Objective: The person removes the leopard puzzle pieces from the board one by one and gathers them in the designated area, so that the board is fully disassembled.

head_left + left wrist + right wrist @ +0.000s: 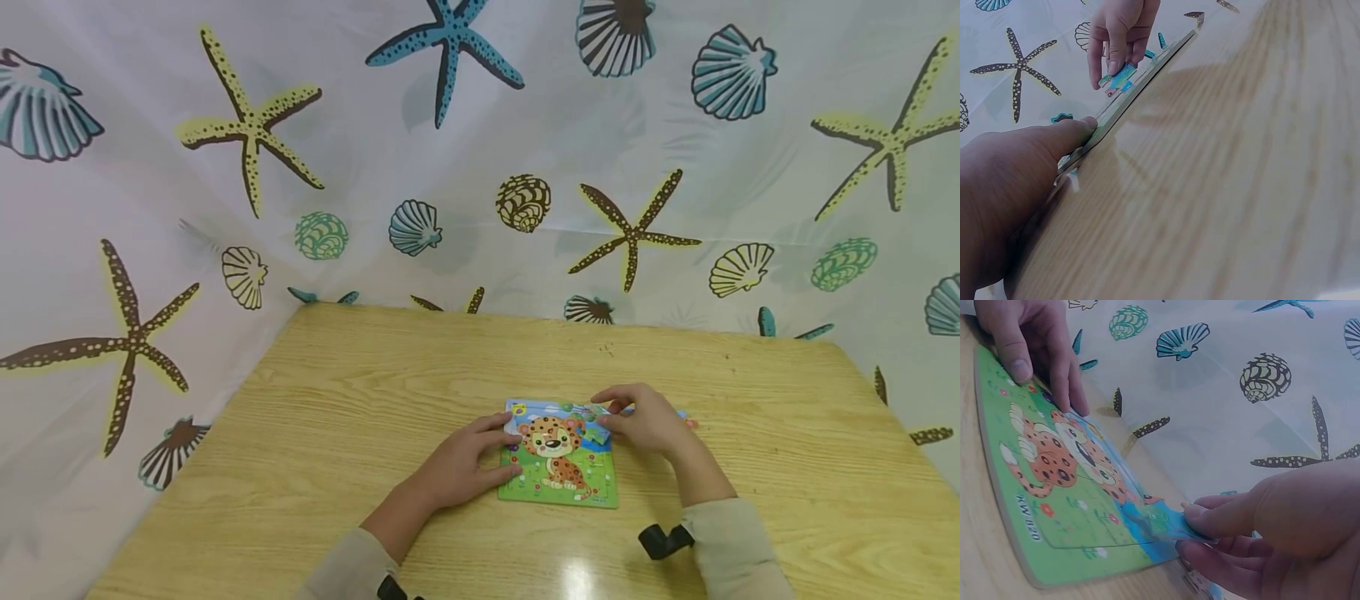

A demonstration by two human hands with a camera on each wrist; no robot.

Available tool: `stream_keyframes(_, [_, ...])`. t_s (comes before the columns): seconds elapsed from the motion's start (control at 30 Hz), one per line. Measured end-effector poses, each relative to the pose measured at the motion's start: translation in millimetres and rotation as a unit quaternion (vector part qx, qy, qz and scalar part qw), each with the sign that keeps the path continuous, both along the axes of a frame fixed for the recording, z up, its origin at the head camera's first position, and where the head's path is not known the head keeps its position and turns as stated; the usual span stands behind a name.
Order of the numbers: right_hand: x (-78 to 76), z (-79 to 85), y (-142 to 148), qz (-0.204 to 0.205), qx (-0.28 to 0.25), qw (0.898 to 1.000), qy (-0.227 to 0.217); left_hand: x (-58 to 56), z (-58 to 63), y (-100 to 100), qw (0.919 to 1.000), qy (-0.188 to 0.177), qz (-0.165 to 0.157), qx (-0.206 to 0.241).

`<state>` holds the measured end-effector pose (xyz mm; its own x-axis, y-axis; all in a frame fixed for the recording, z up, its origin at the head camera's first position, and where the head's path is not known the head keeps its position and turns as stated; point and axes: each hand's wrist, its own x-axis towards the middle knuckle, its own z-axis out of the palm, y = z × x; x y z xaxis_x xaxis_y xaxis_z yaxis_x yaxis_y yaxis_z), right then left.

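A jigsaw puzzle board [558, 492] with a cartoon leopard on green grass lies flat on the table. My right hand [641, 419] pinches a blue and green puzzle piece [1163, 520] between thumb and fingers over the board's upper right corner. In the left wrist view that puzzle piece [1121, 80] is tilted above the board. On the board's left edge rests my left hand [468, 462], its fingers extended and its thumb [1075, 134] on the rim. Part of the board's upper right is hidden by the right hand.
Partly hidden behind the right hand, a small colourful piece [688, 420] lies on the wooden table [360, 375]. A white cloth [480, 150] printed with starfish and shells hangs along the table's back and sides.
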<state>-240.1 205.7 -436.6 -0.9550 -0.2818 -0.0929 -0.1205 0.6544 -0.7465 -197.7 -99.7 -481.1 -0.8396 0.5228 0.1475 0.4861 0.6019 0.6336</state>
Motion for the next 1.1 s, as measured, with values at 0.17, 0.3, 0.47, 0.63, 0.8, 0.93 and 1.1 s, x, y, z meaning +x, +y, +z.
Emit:
stream_keyframes(0.17, [-2.6, -0.3, 5.6, -0.019, -0.059, 0.997, -0.045, 0.0, -0.1, -0.4, 1.0000, 0.001, 0.000, 0.001])
stream_keyframes(0.3, [-2.6, 1.4, 10.5, -0.024, -0.084, 0.994, -0.059, 0.0, -0.4, -0.3, 1.0000, 0.000, -0.001, 0.001])
stream_keyframes(0.47, [-1.2, 4.4, 17.3, -0.037, -0.093, 0.993, -0.069, 0.3, -0.6, -0.4, 1.0000, 0.001, -0.001, -0.003])
stream_keyframes(0.63, [-0.8, 5.5, 25.4, -0.050, -0.112, 0.989, -0.077, 0.3, -0.7, -0.5, 1.0000, 0.001, -0.001, 0.000])
stream_keyframes(0.8, [-2.7, 5.1, 34.1, -0.055, -0.116, 0.989, -0.078, -0.1, -0.9, -0.8, 1.0000, -0.002, 0.000, -0.004])
stream_keyframes(0.93, [-4.2, 4.4, 42.0, -0.058, -0.126, 0.987, -0.081, -0.4, -0.1, -0.7, 1.0000, -0.001, -0.001, -0.002])
stream_keyframes(1.1, [-4.0, 3.0, 52.7, -0.068, -0.131, 0.985, -0.084, 0.0, -0.2, -1.0, 1.0000, 0.000, -0.002, -0.002])
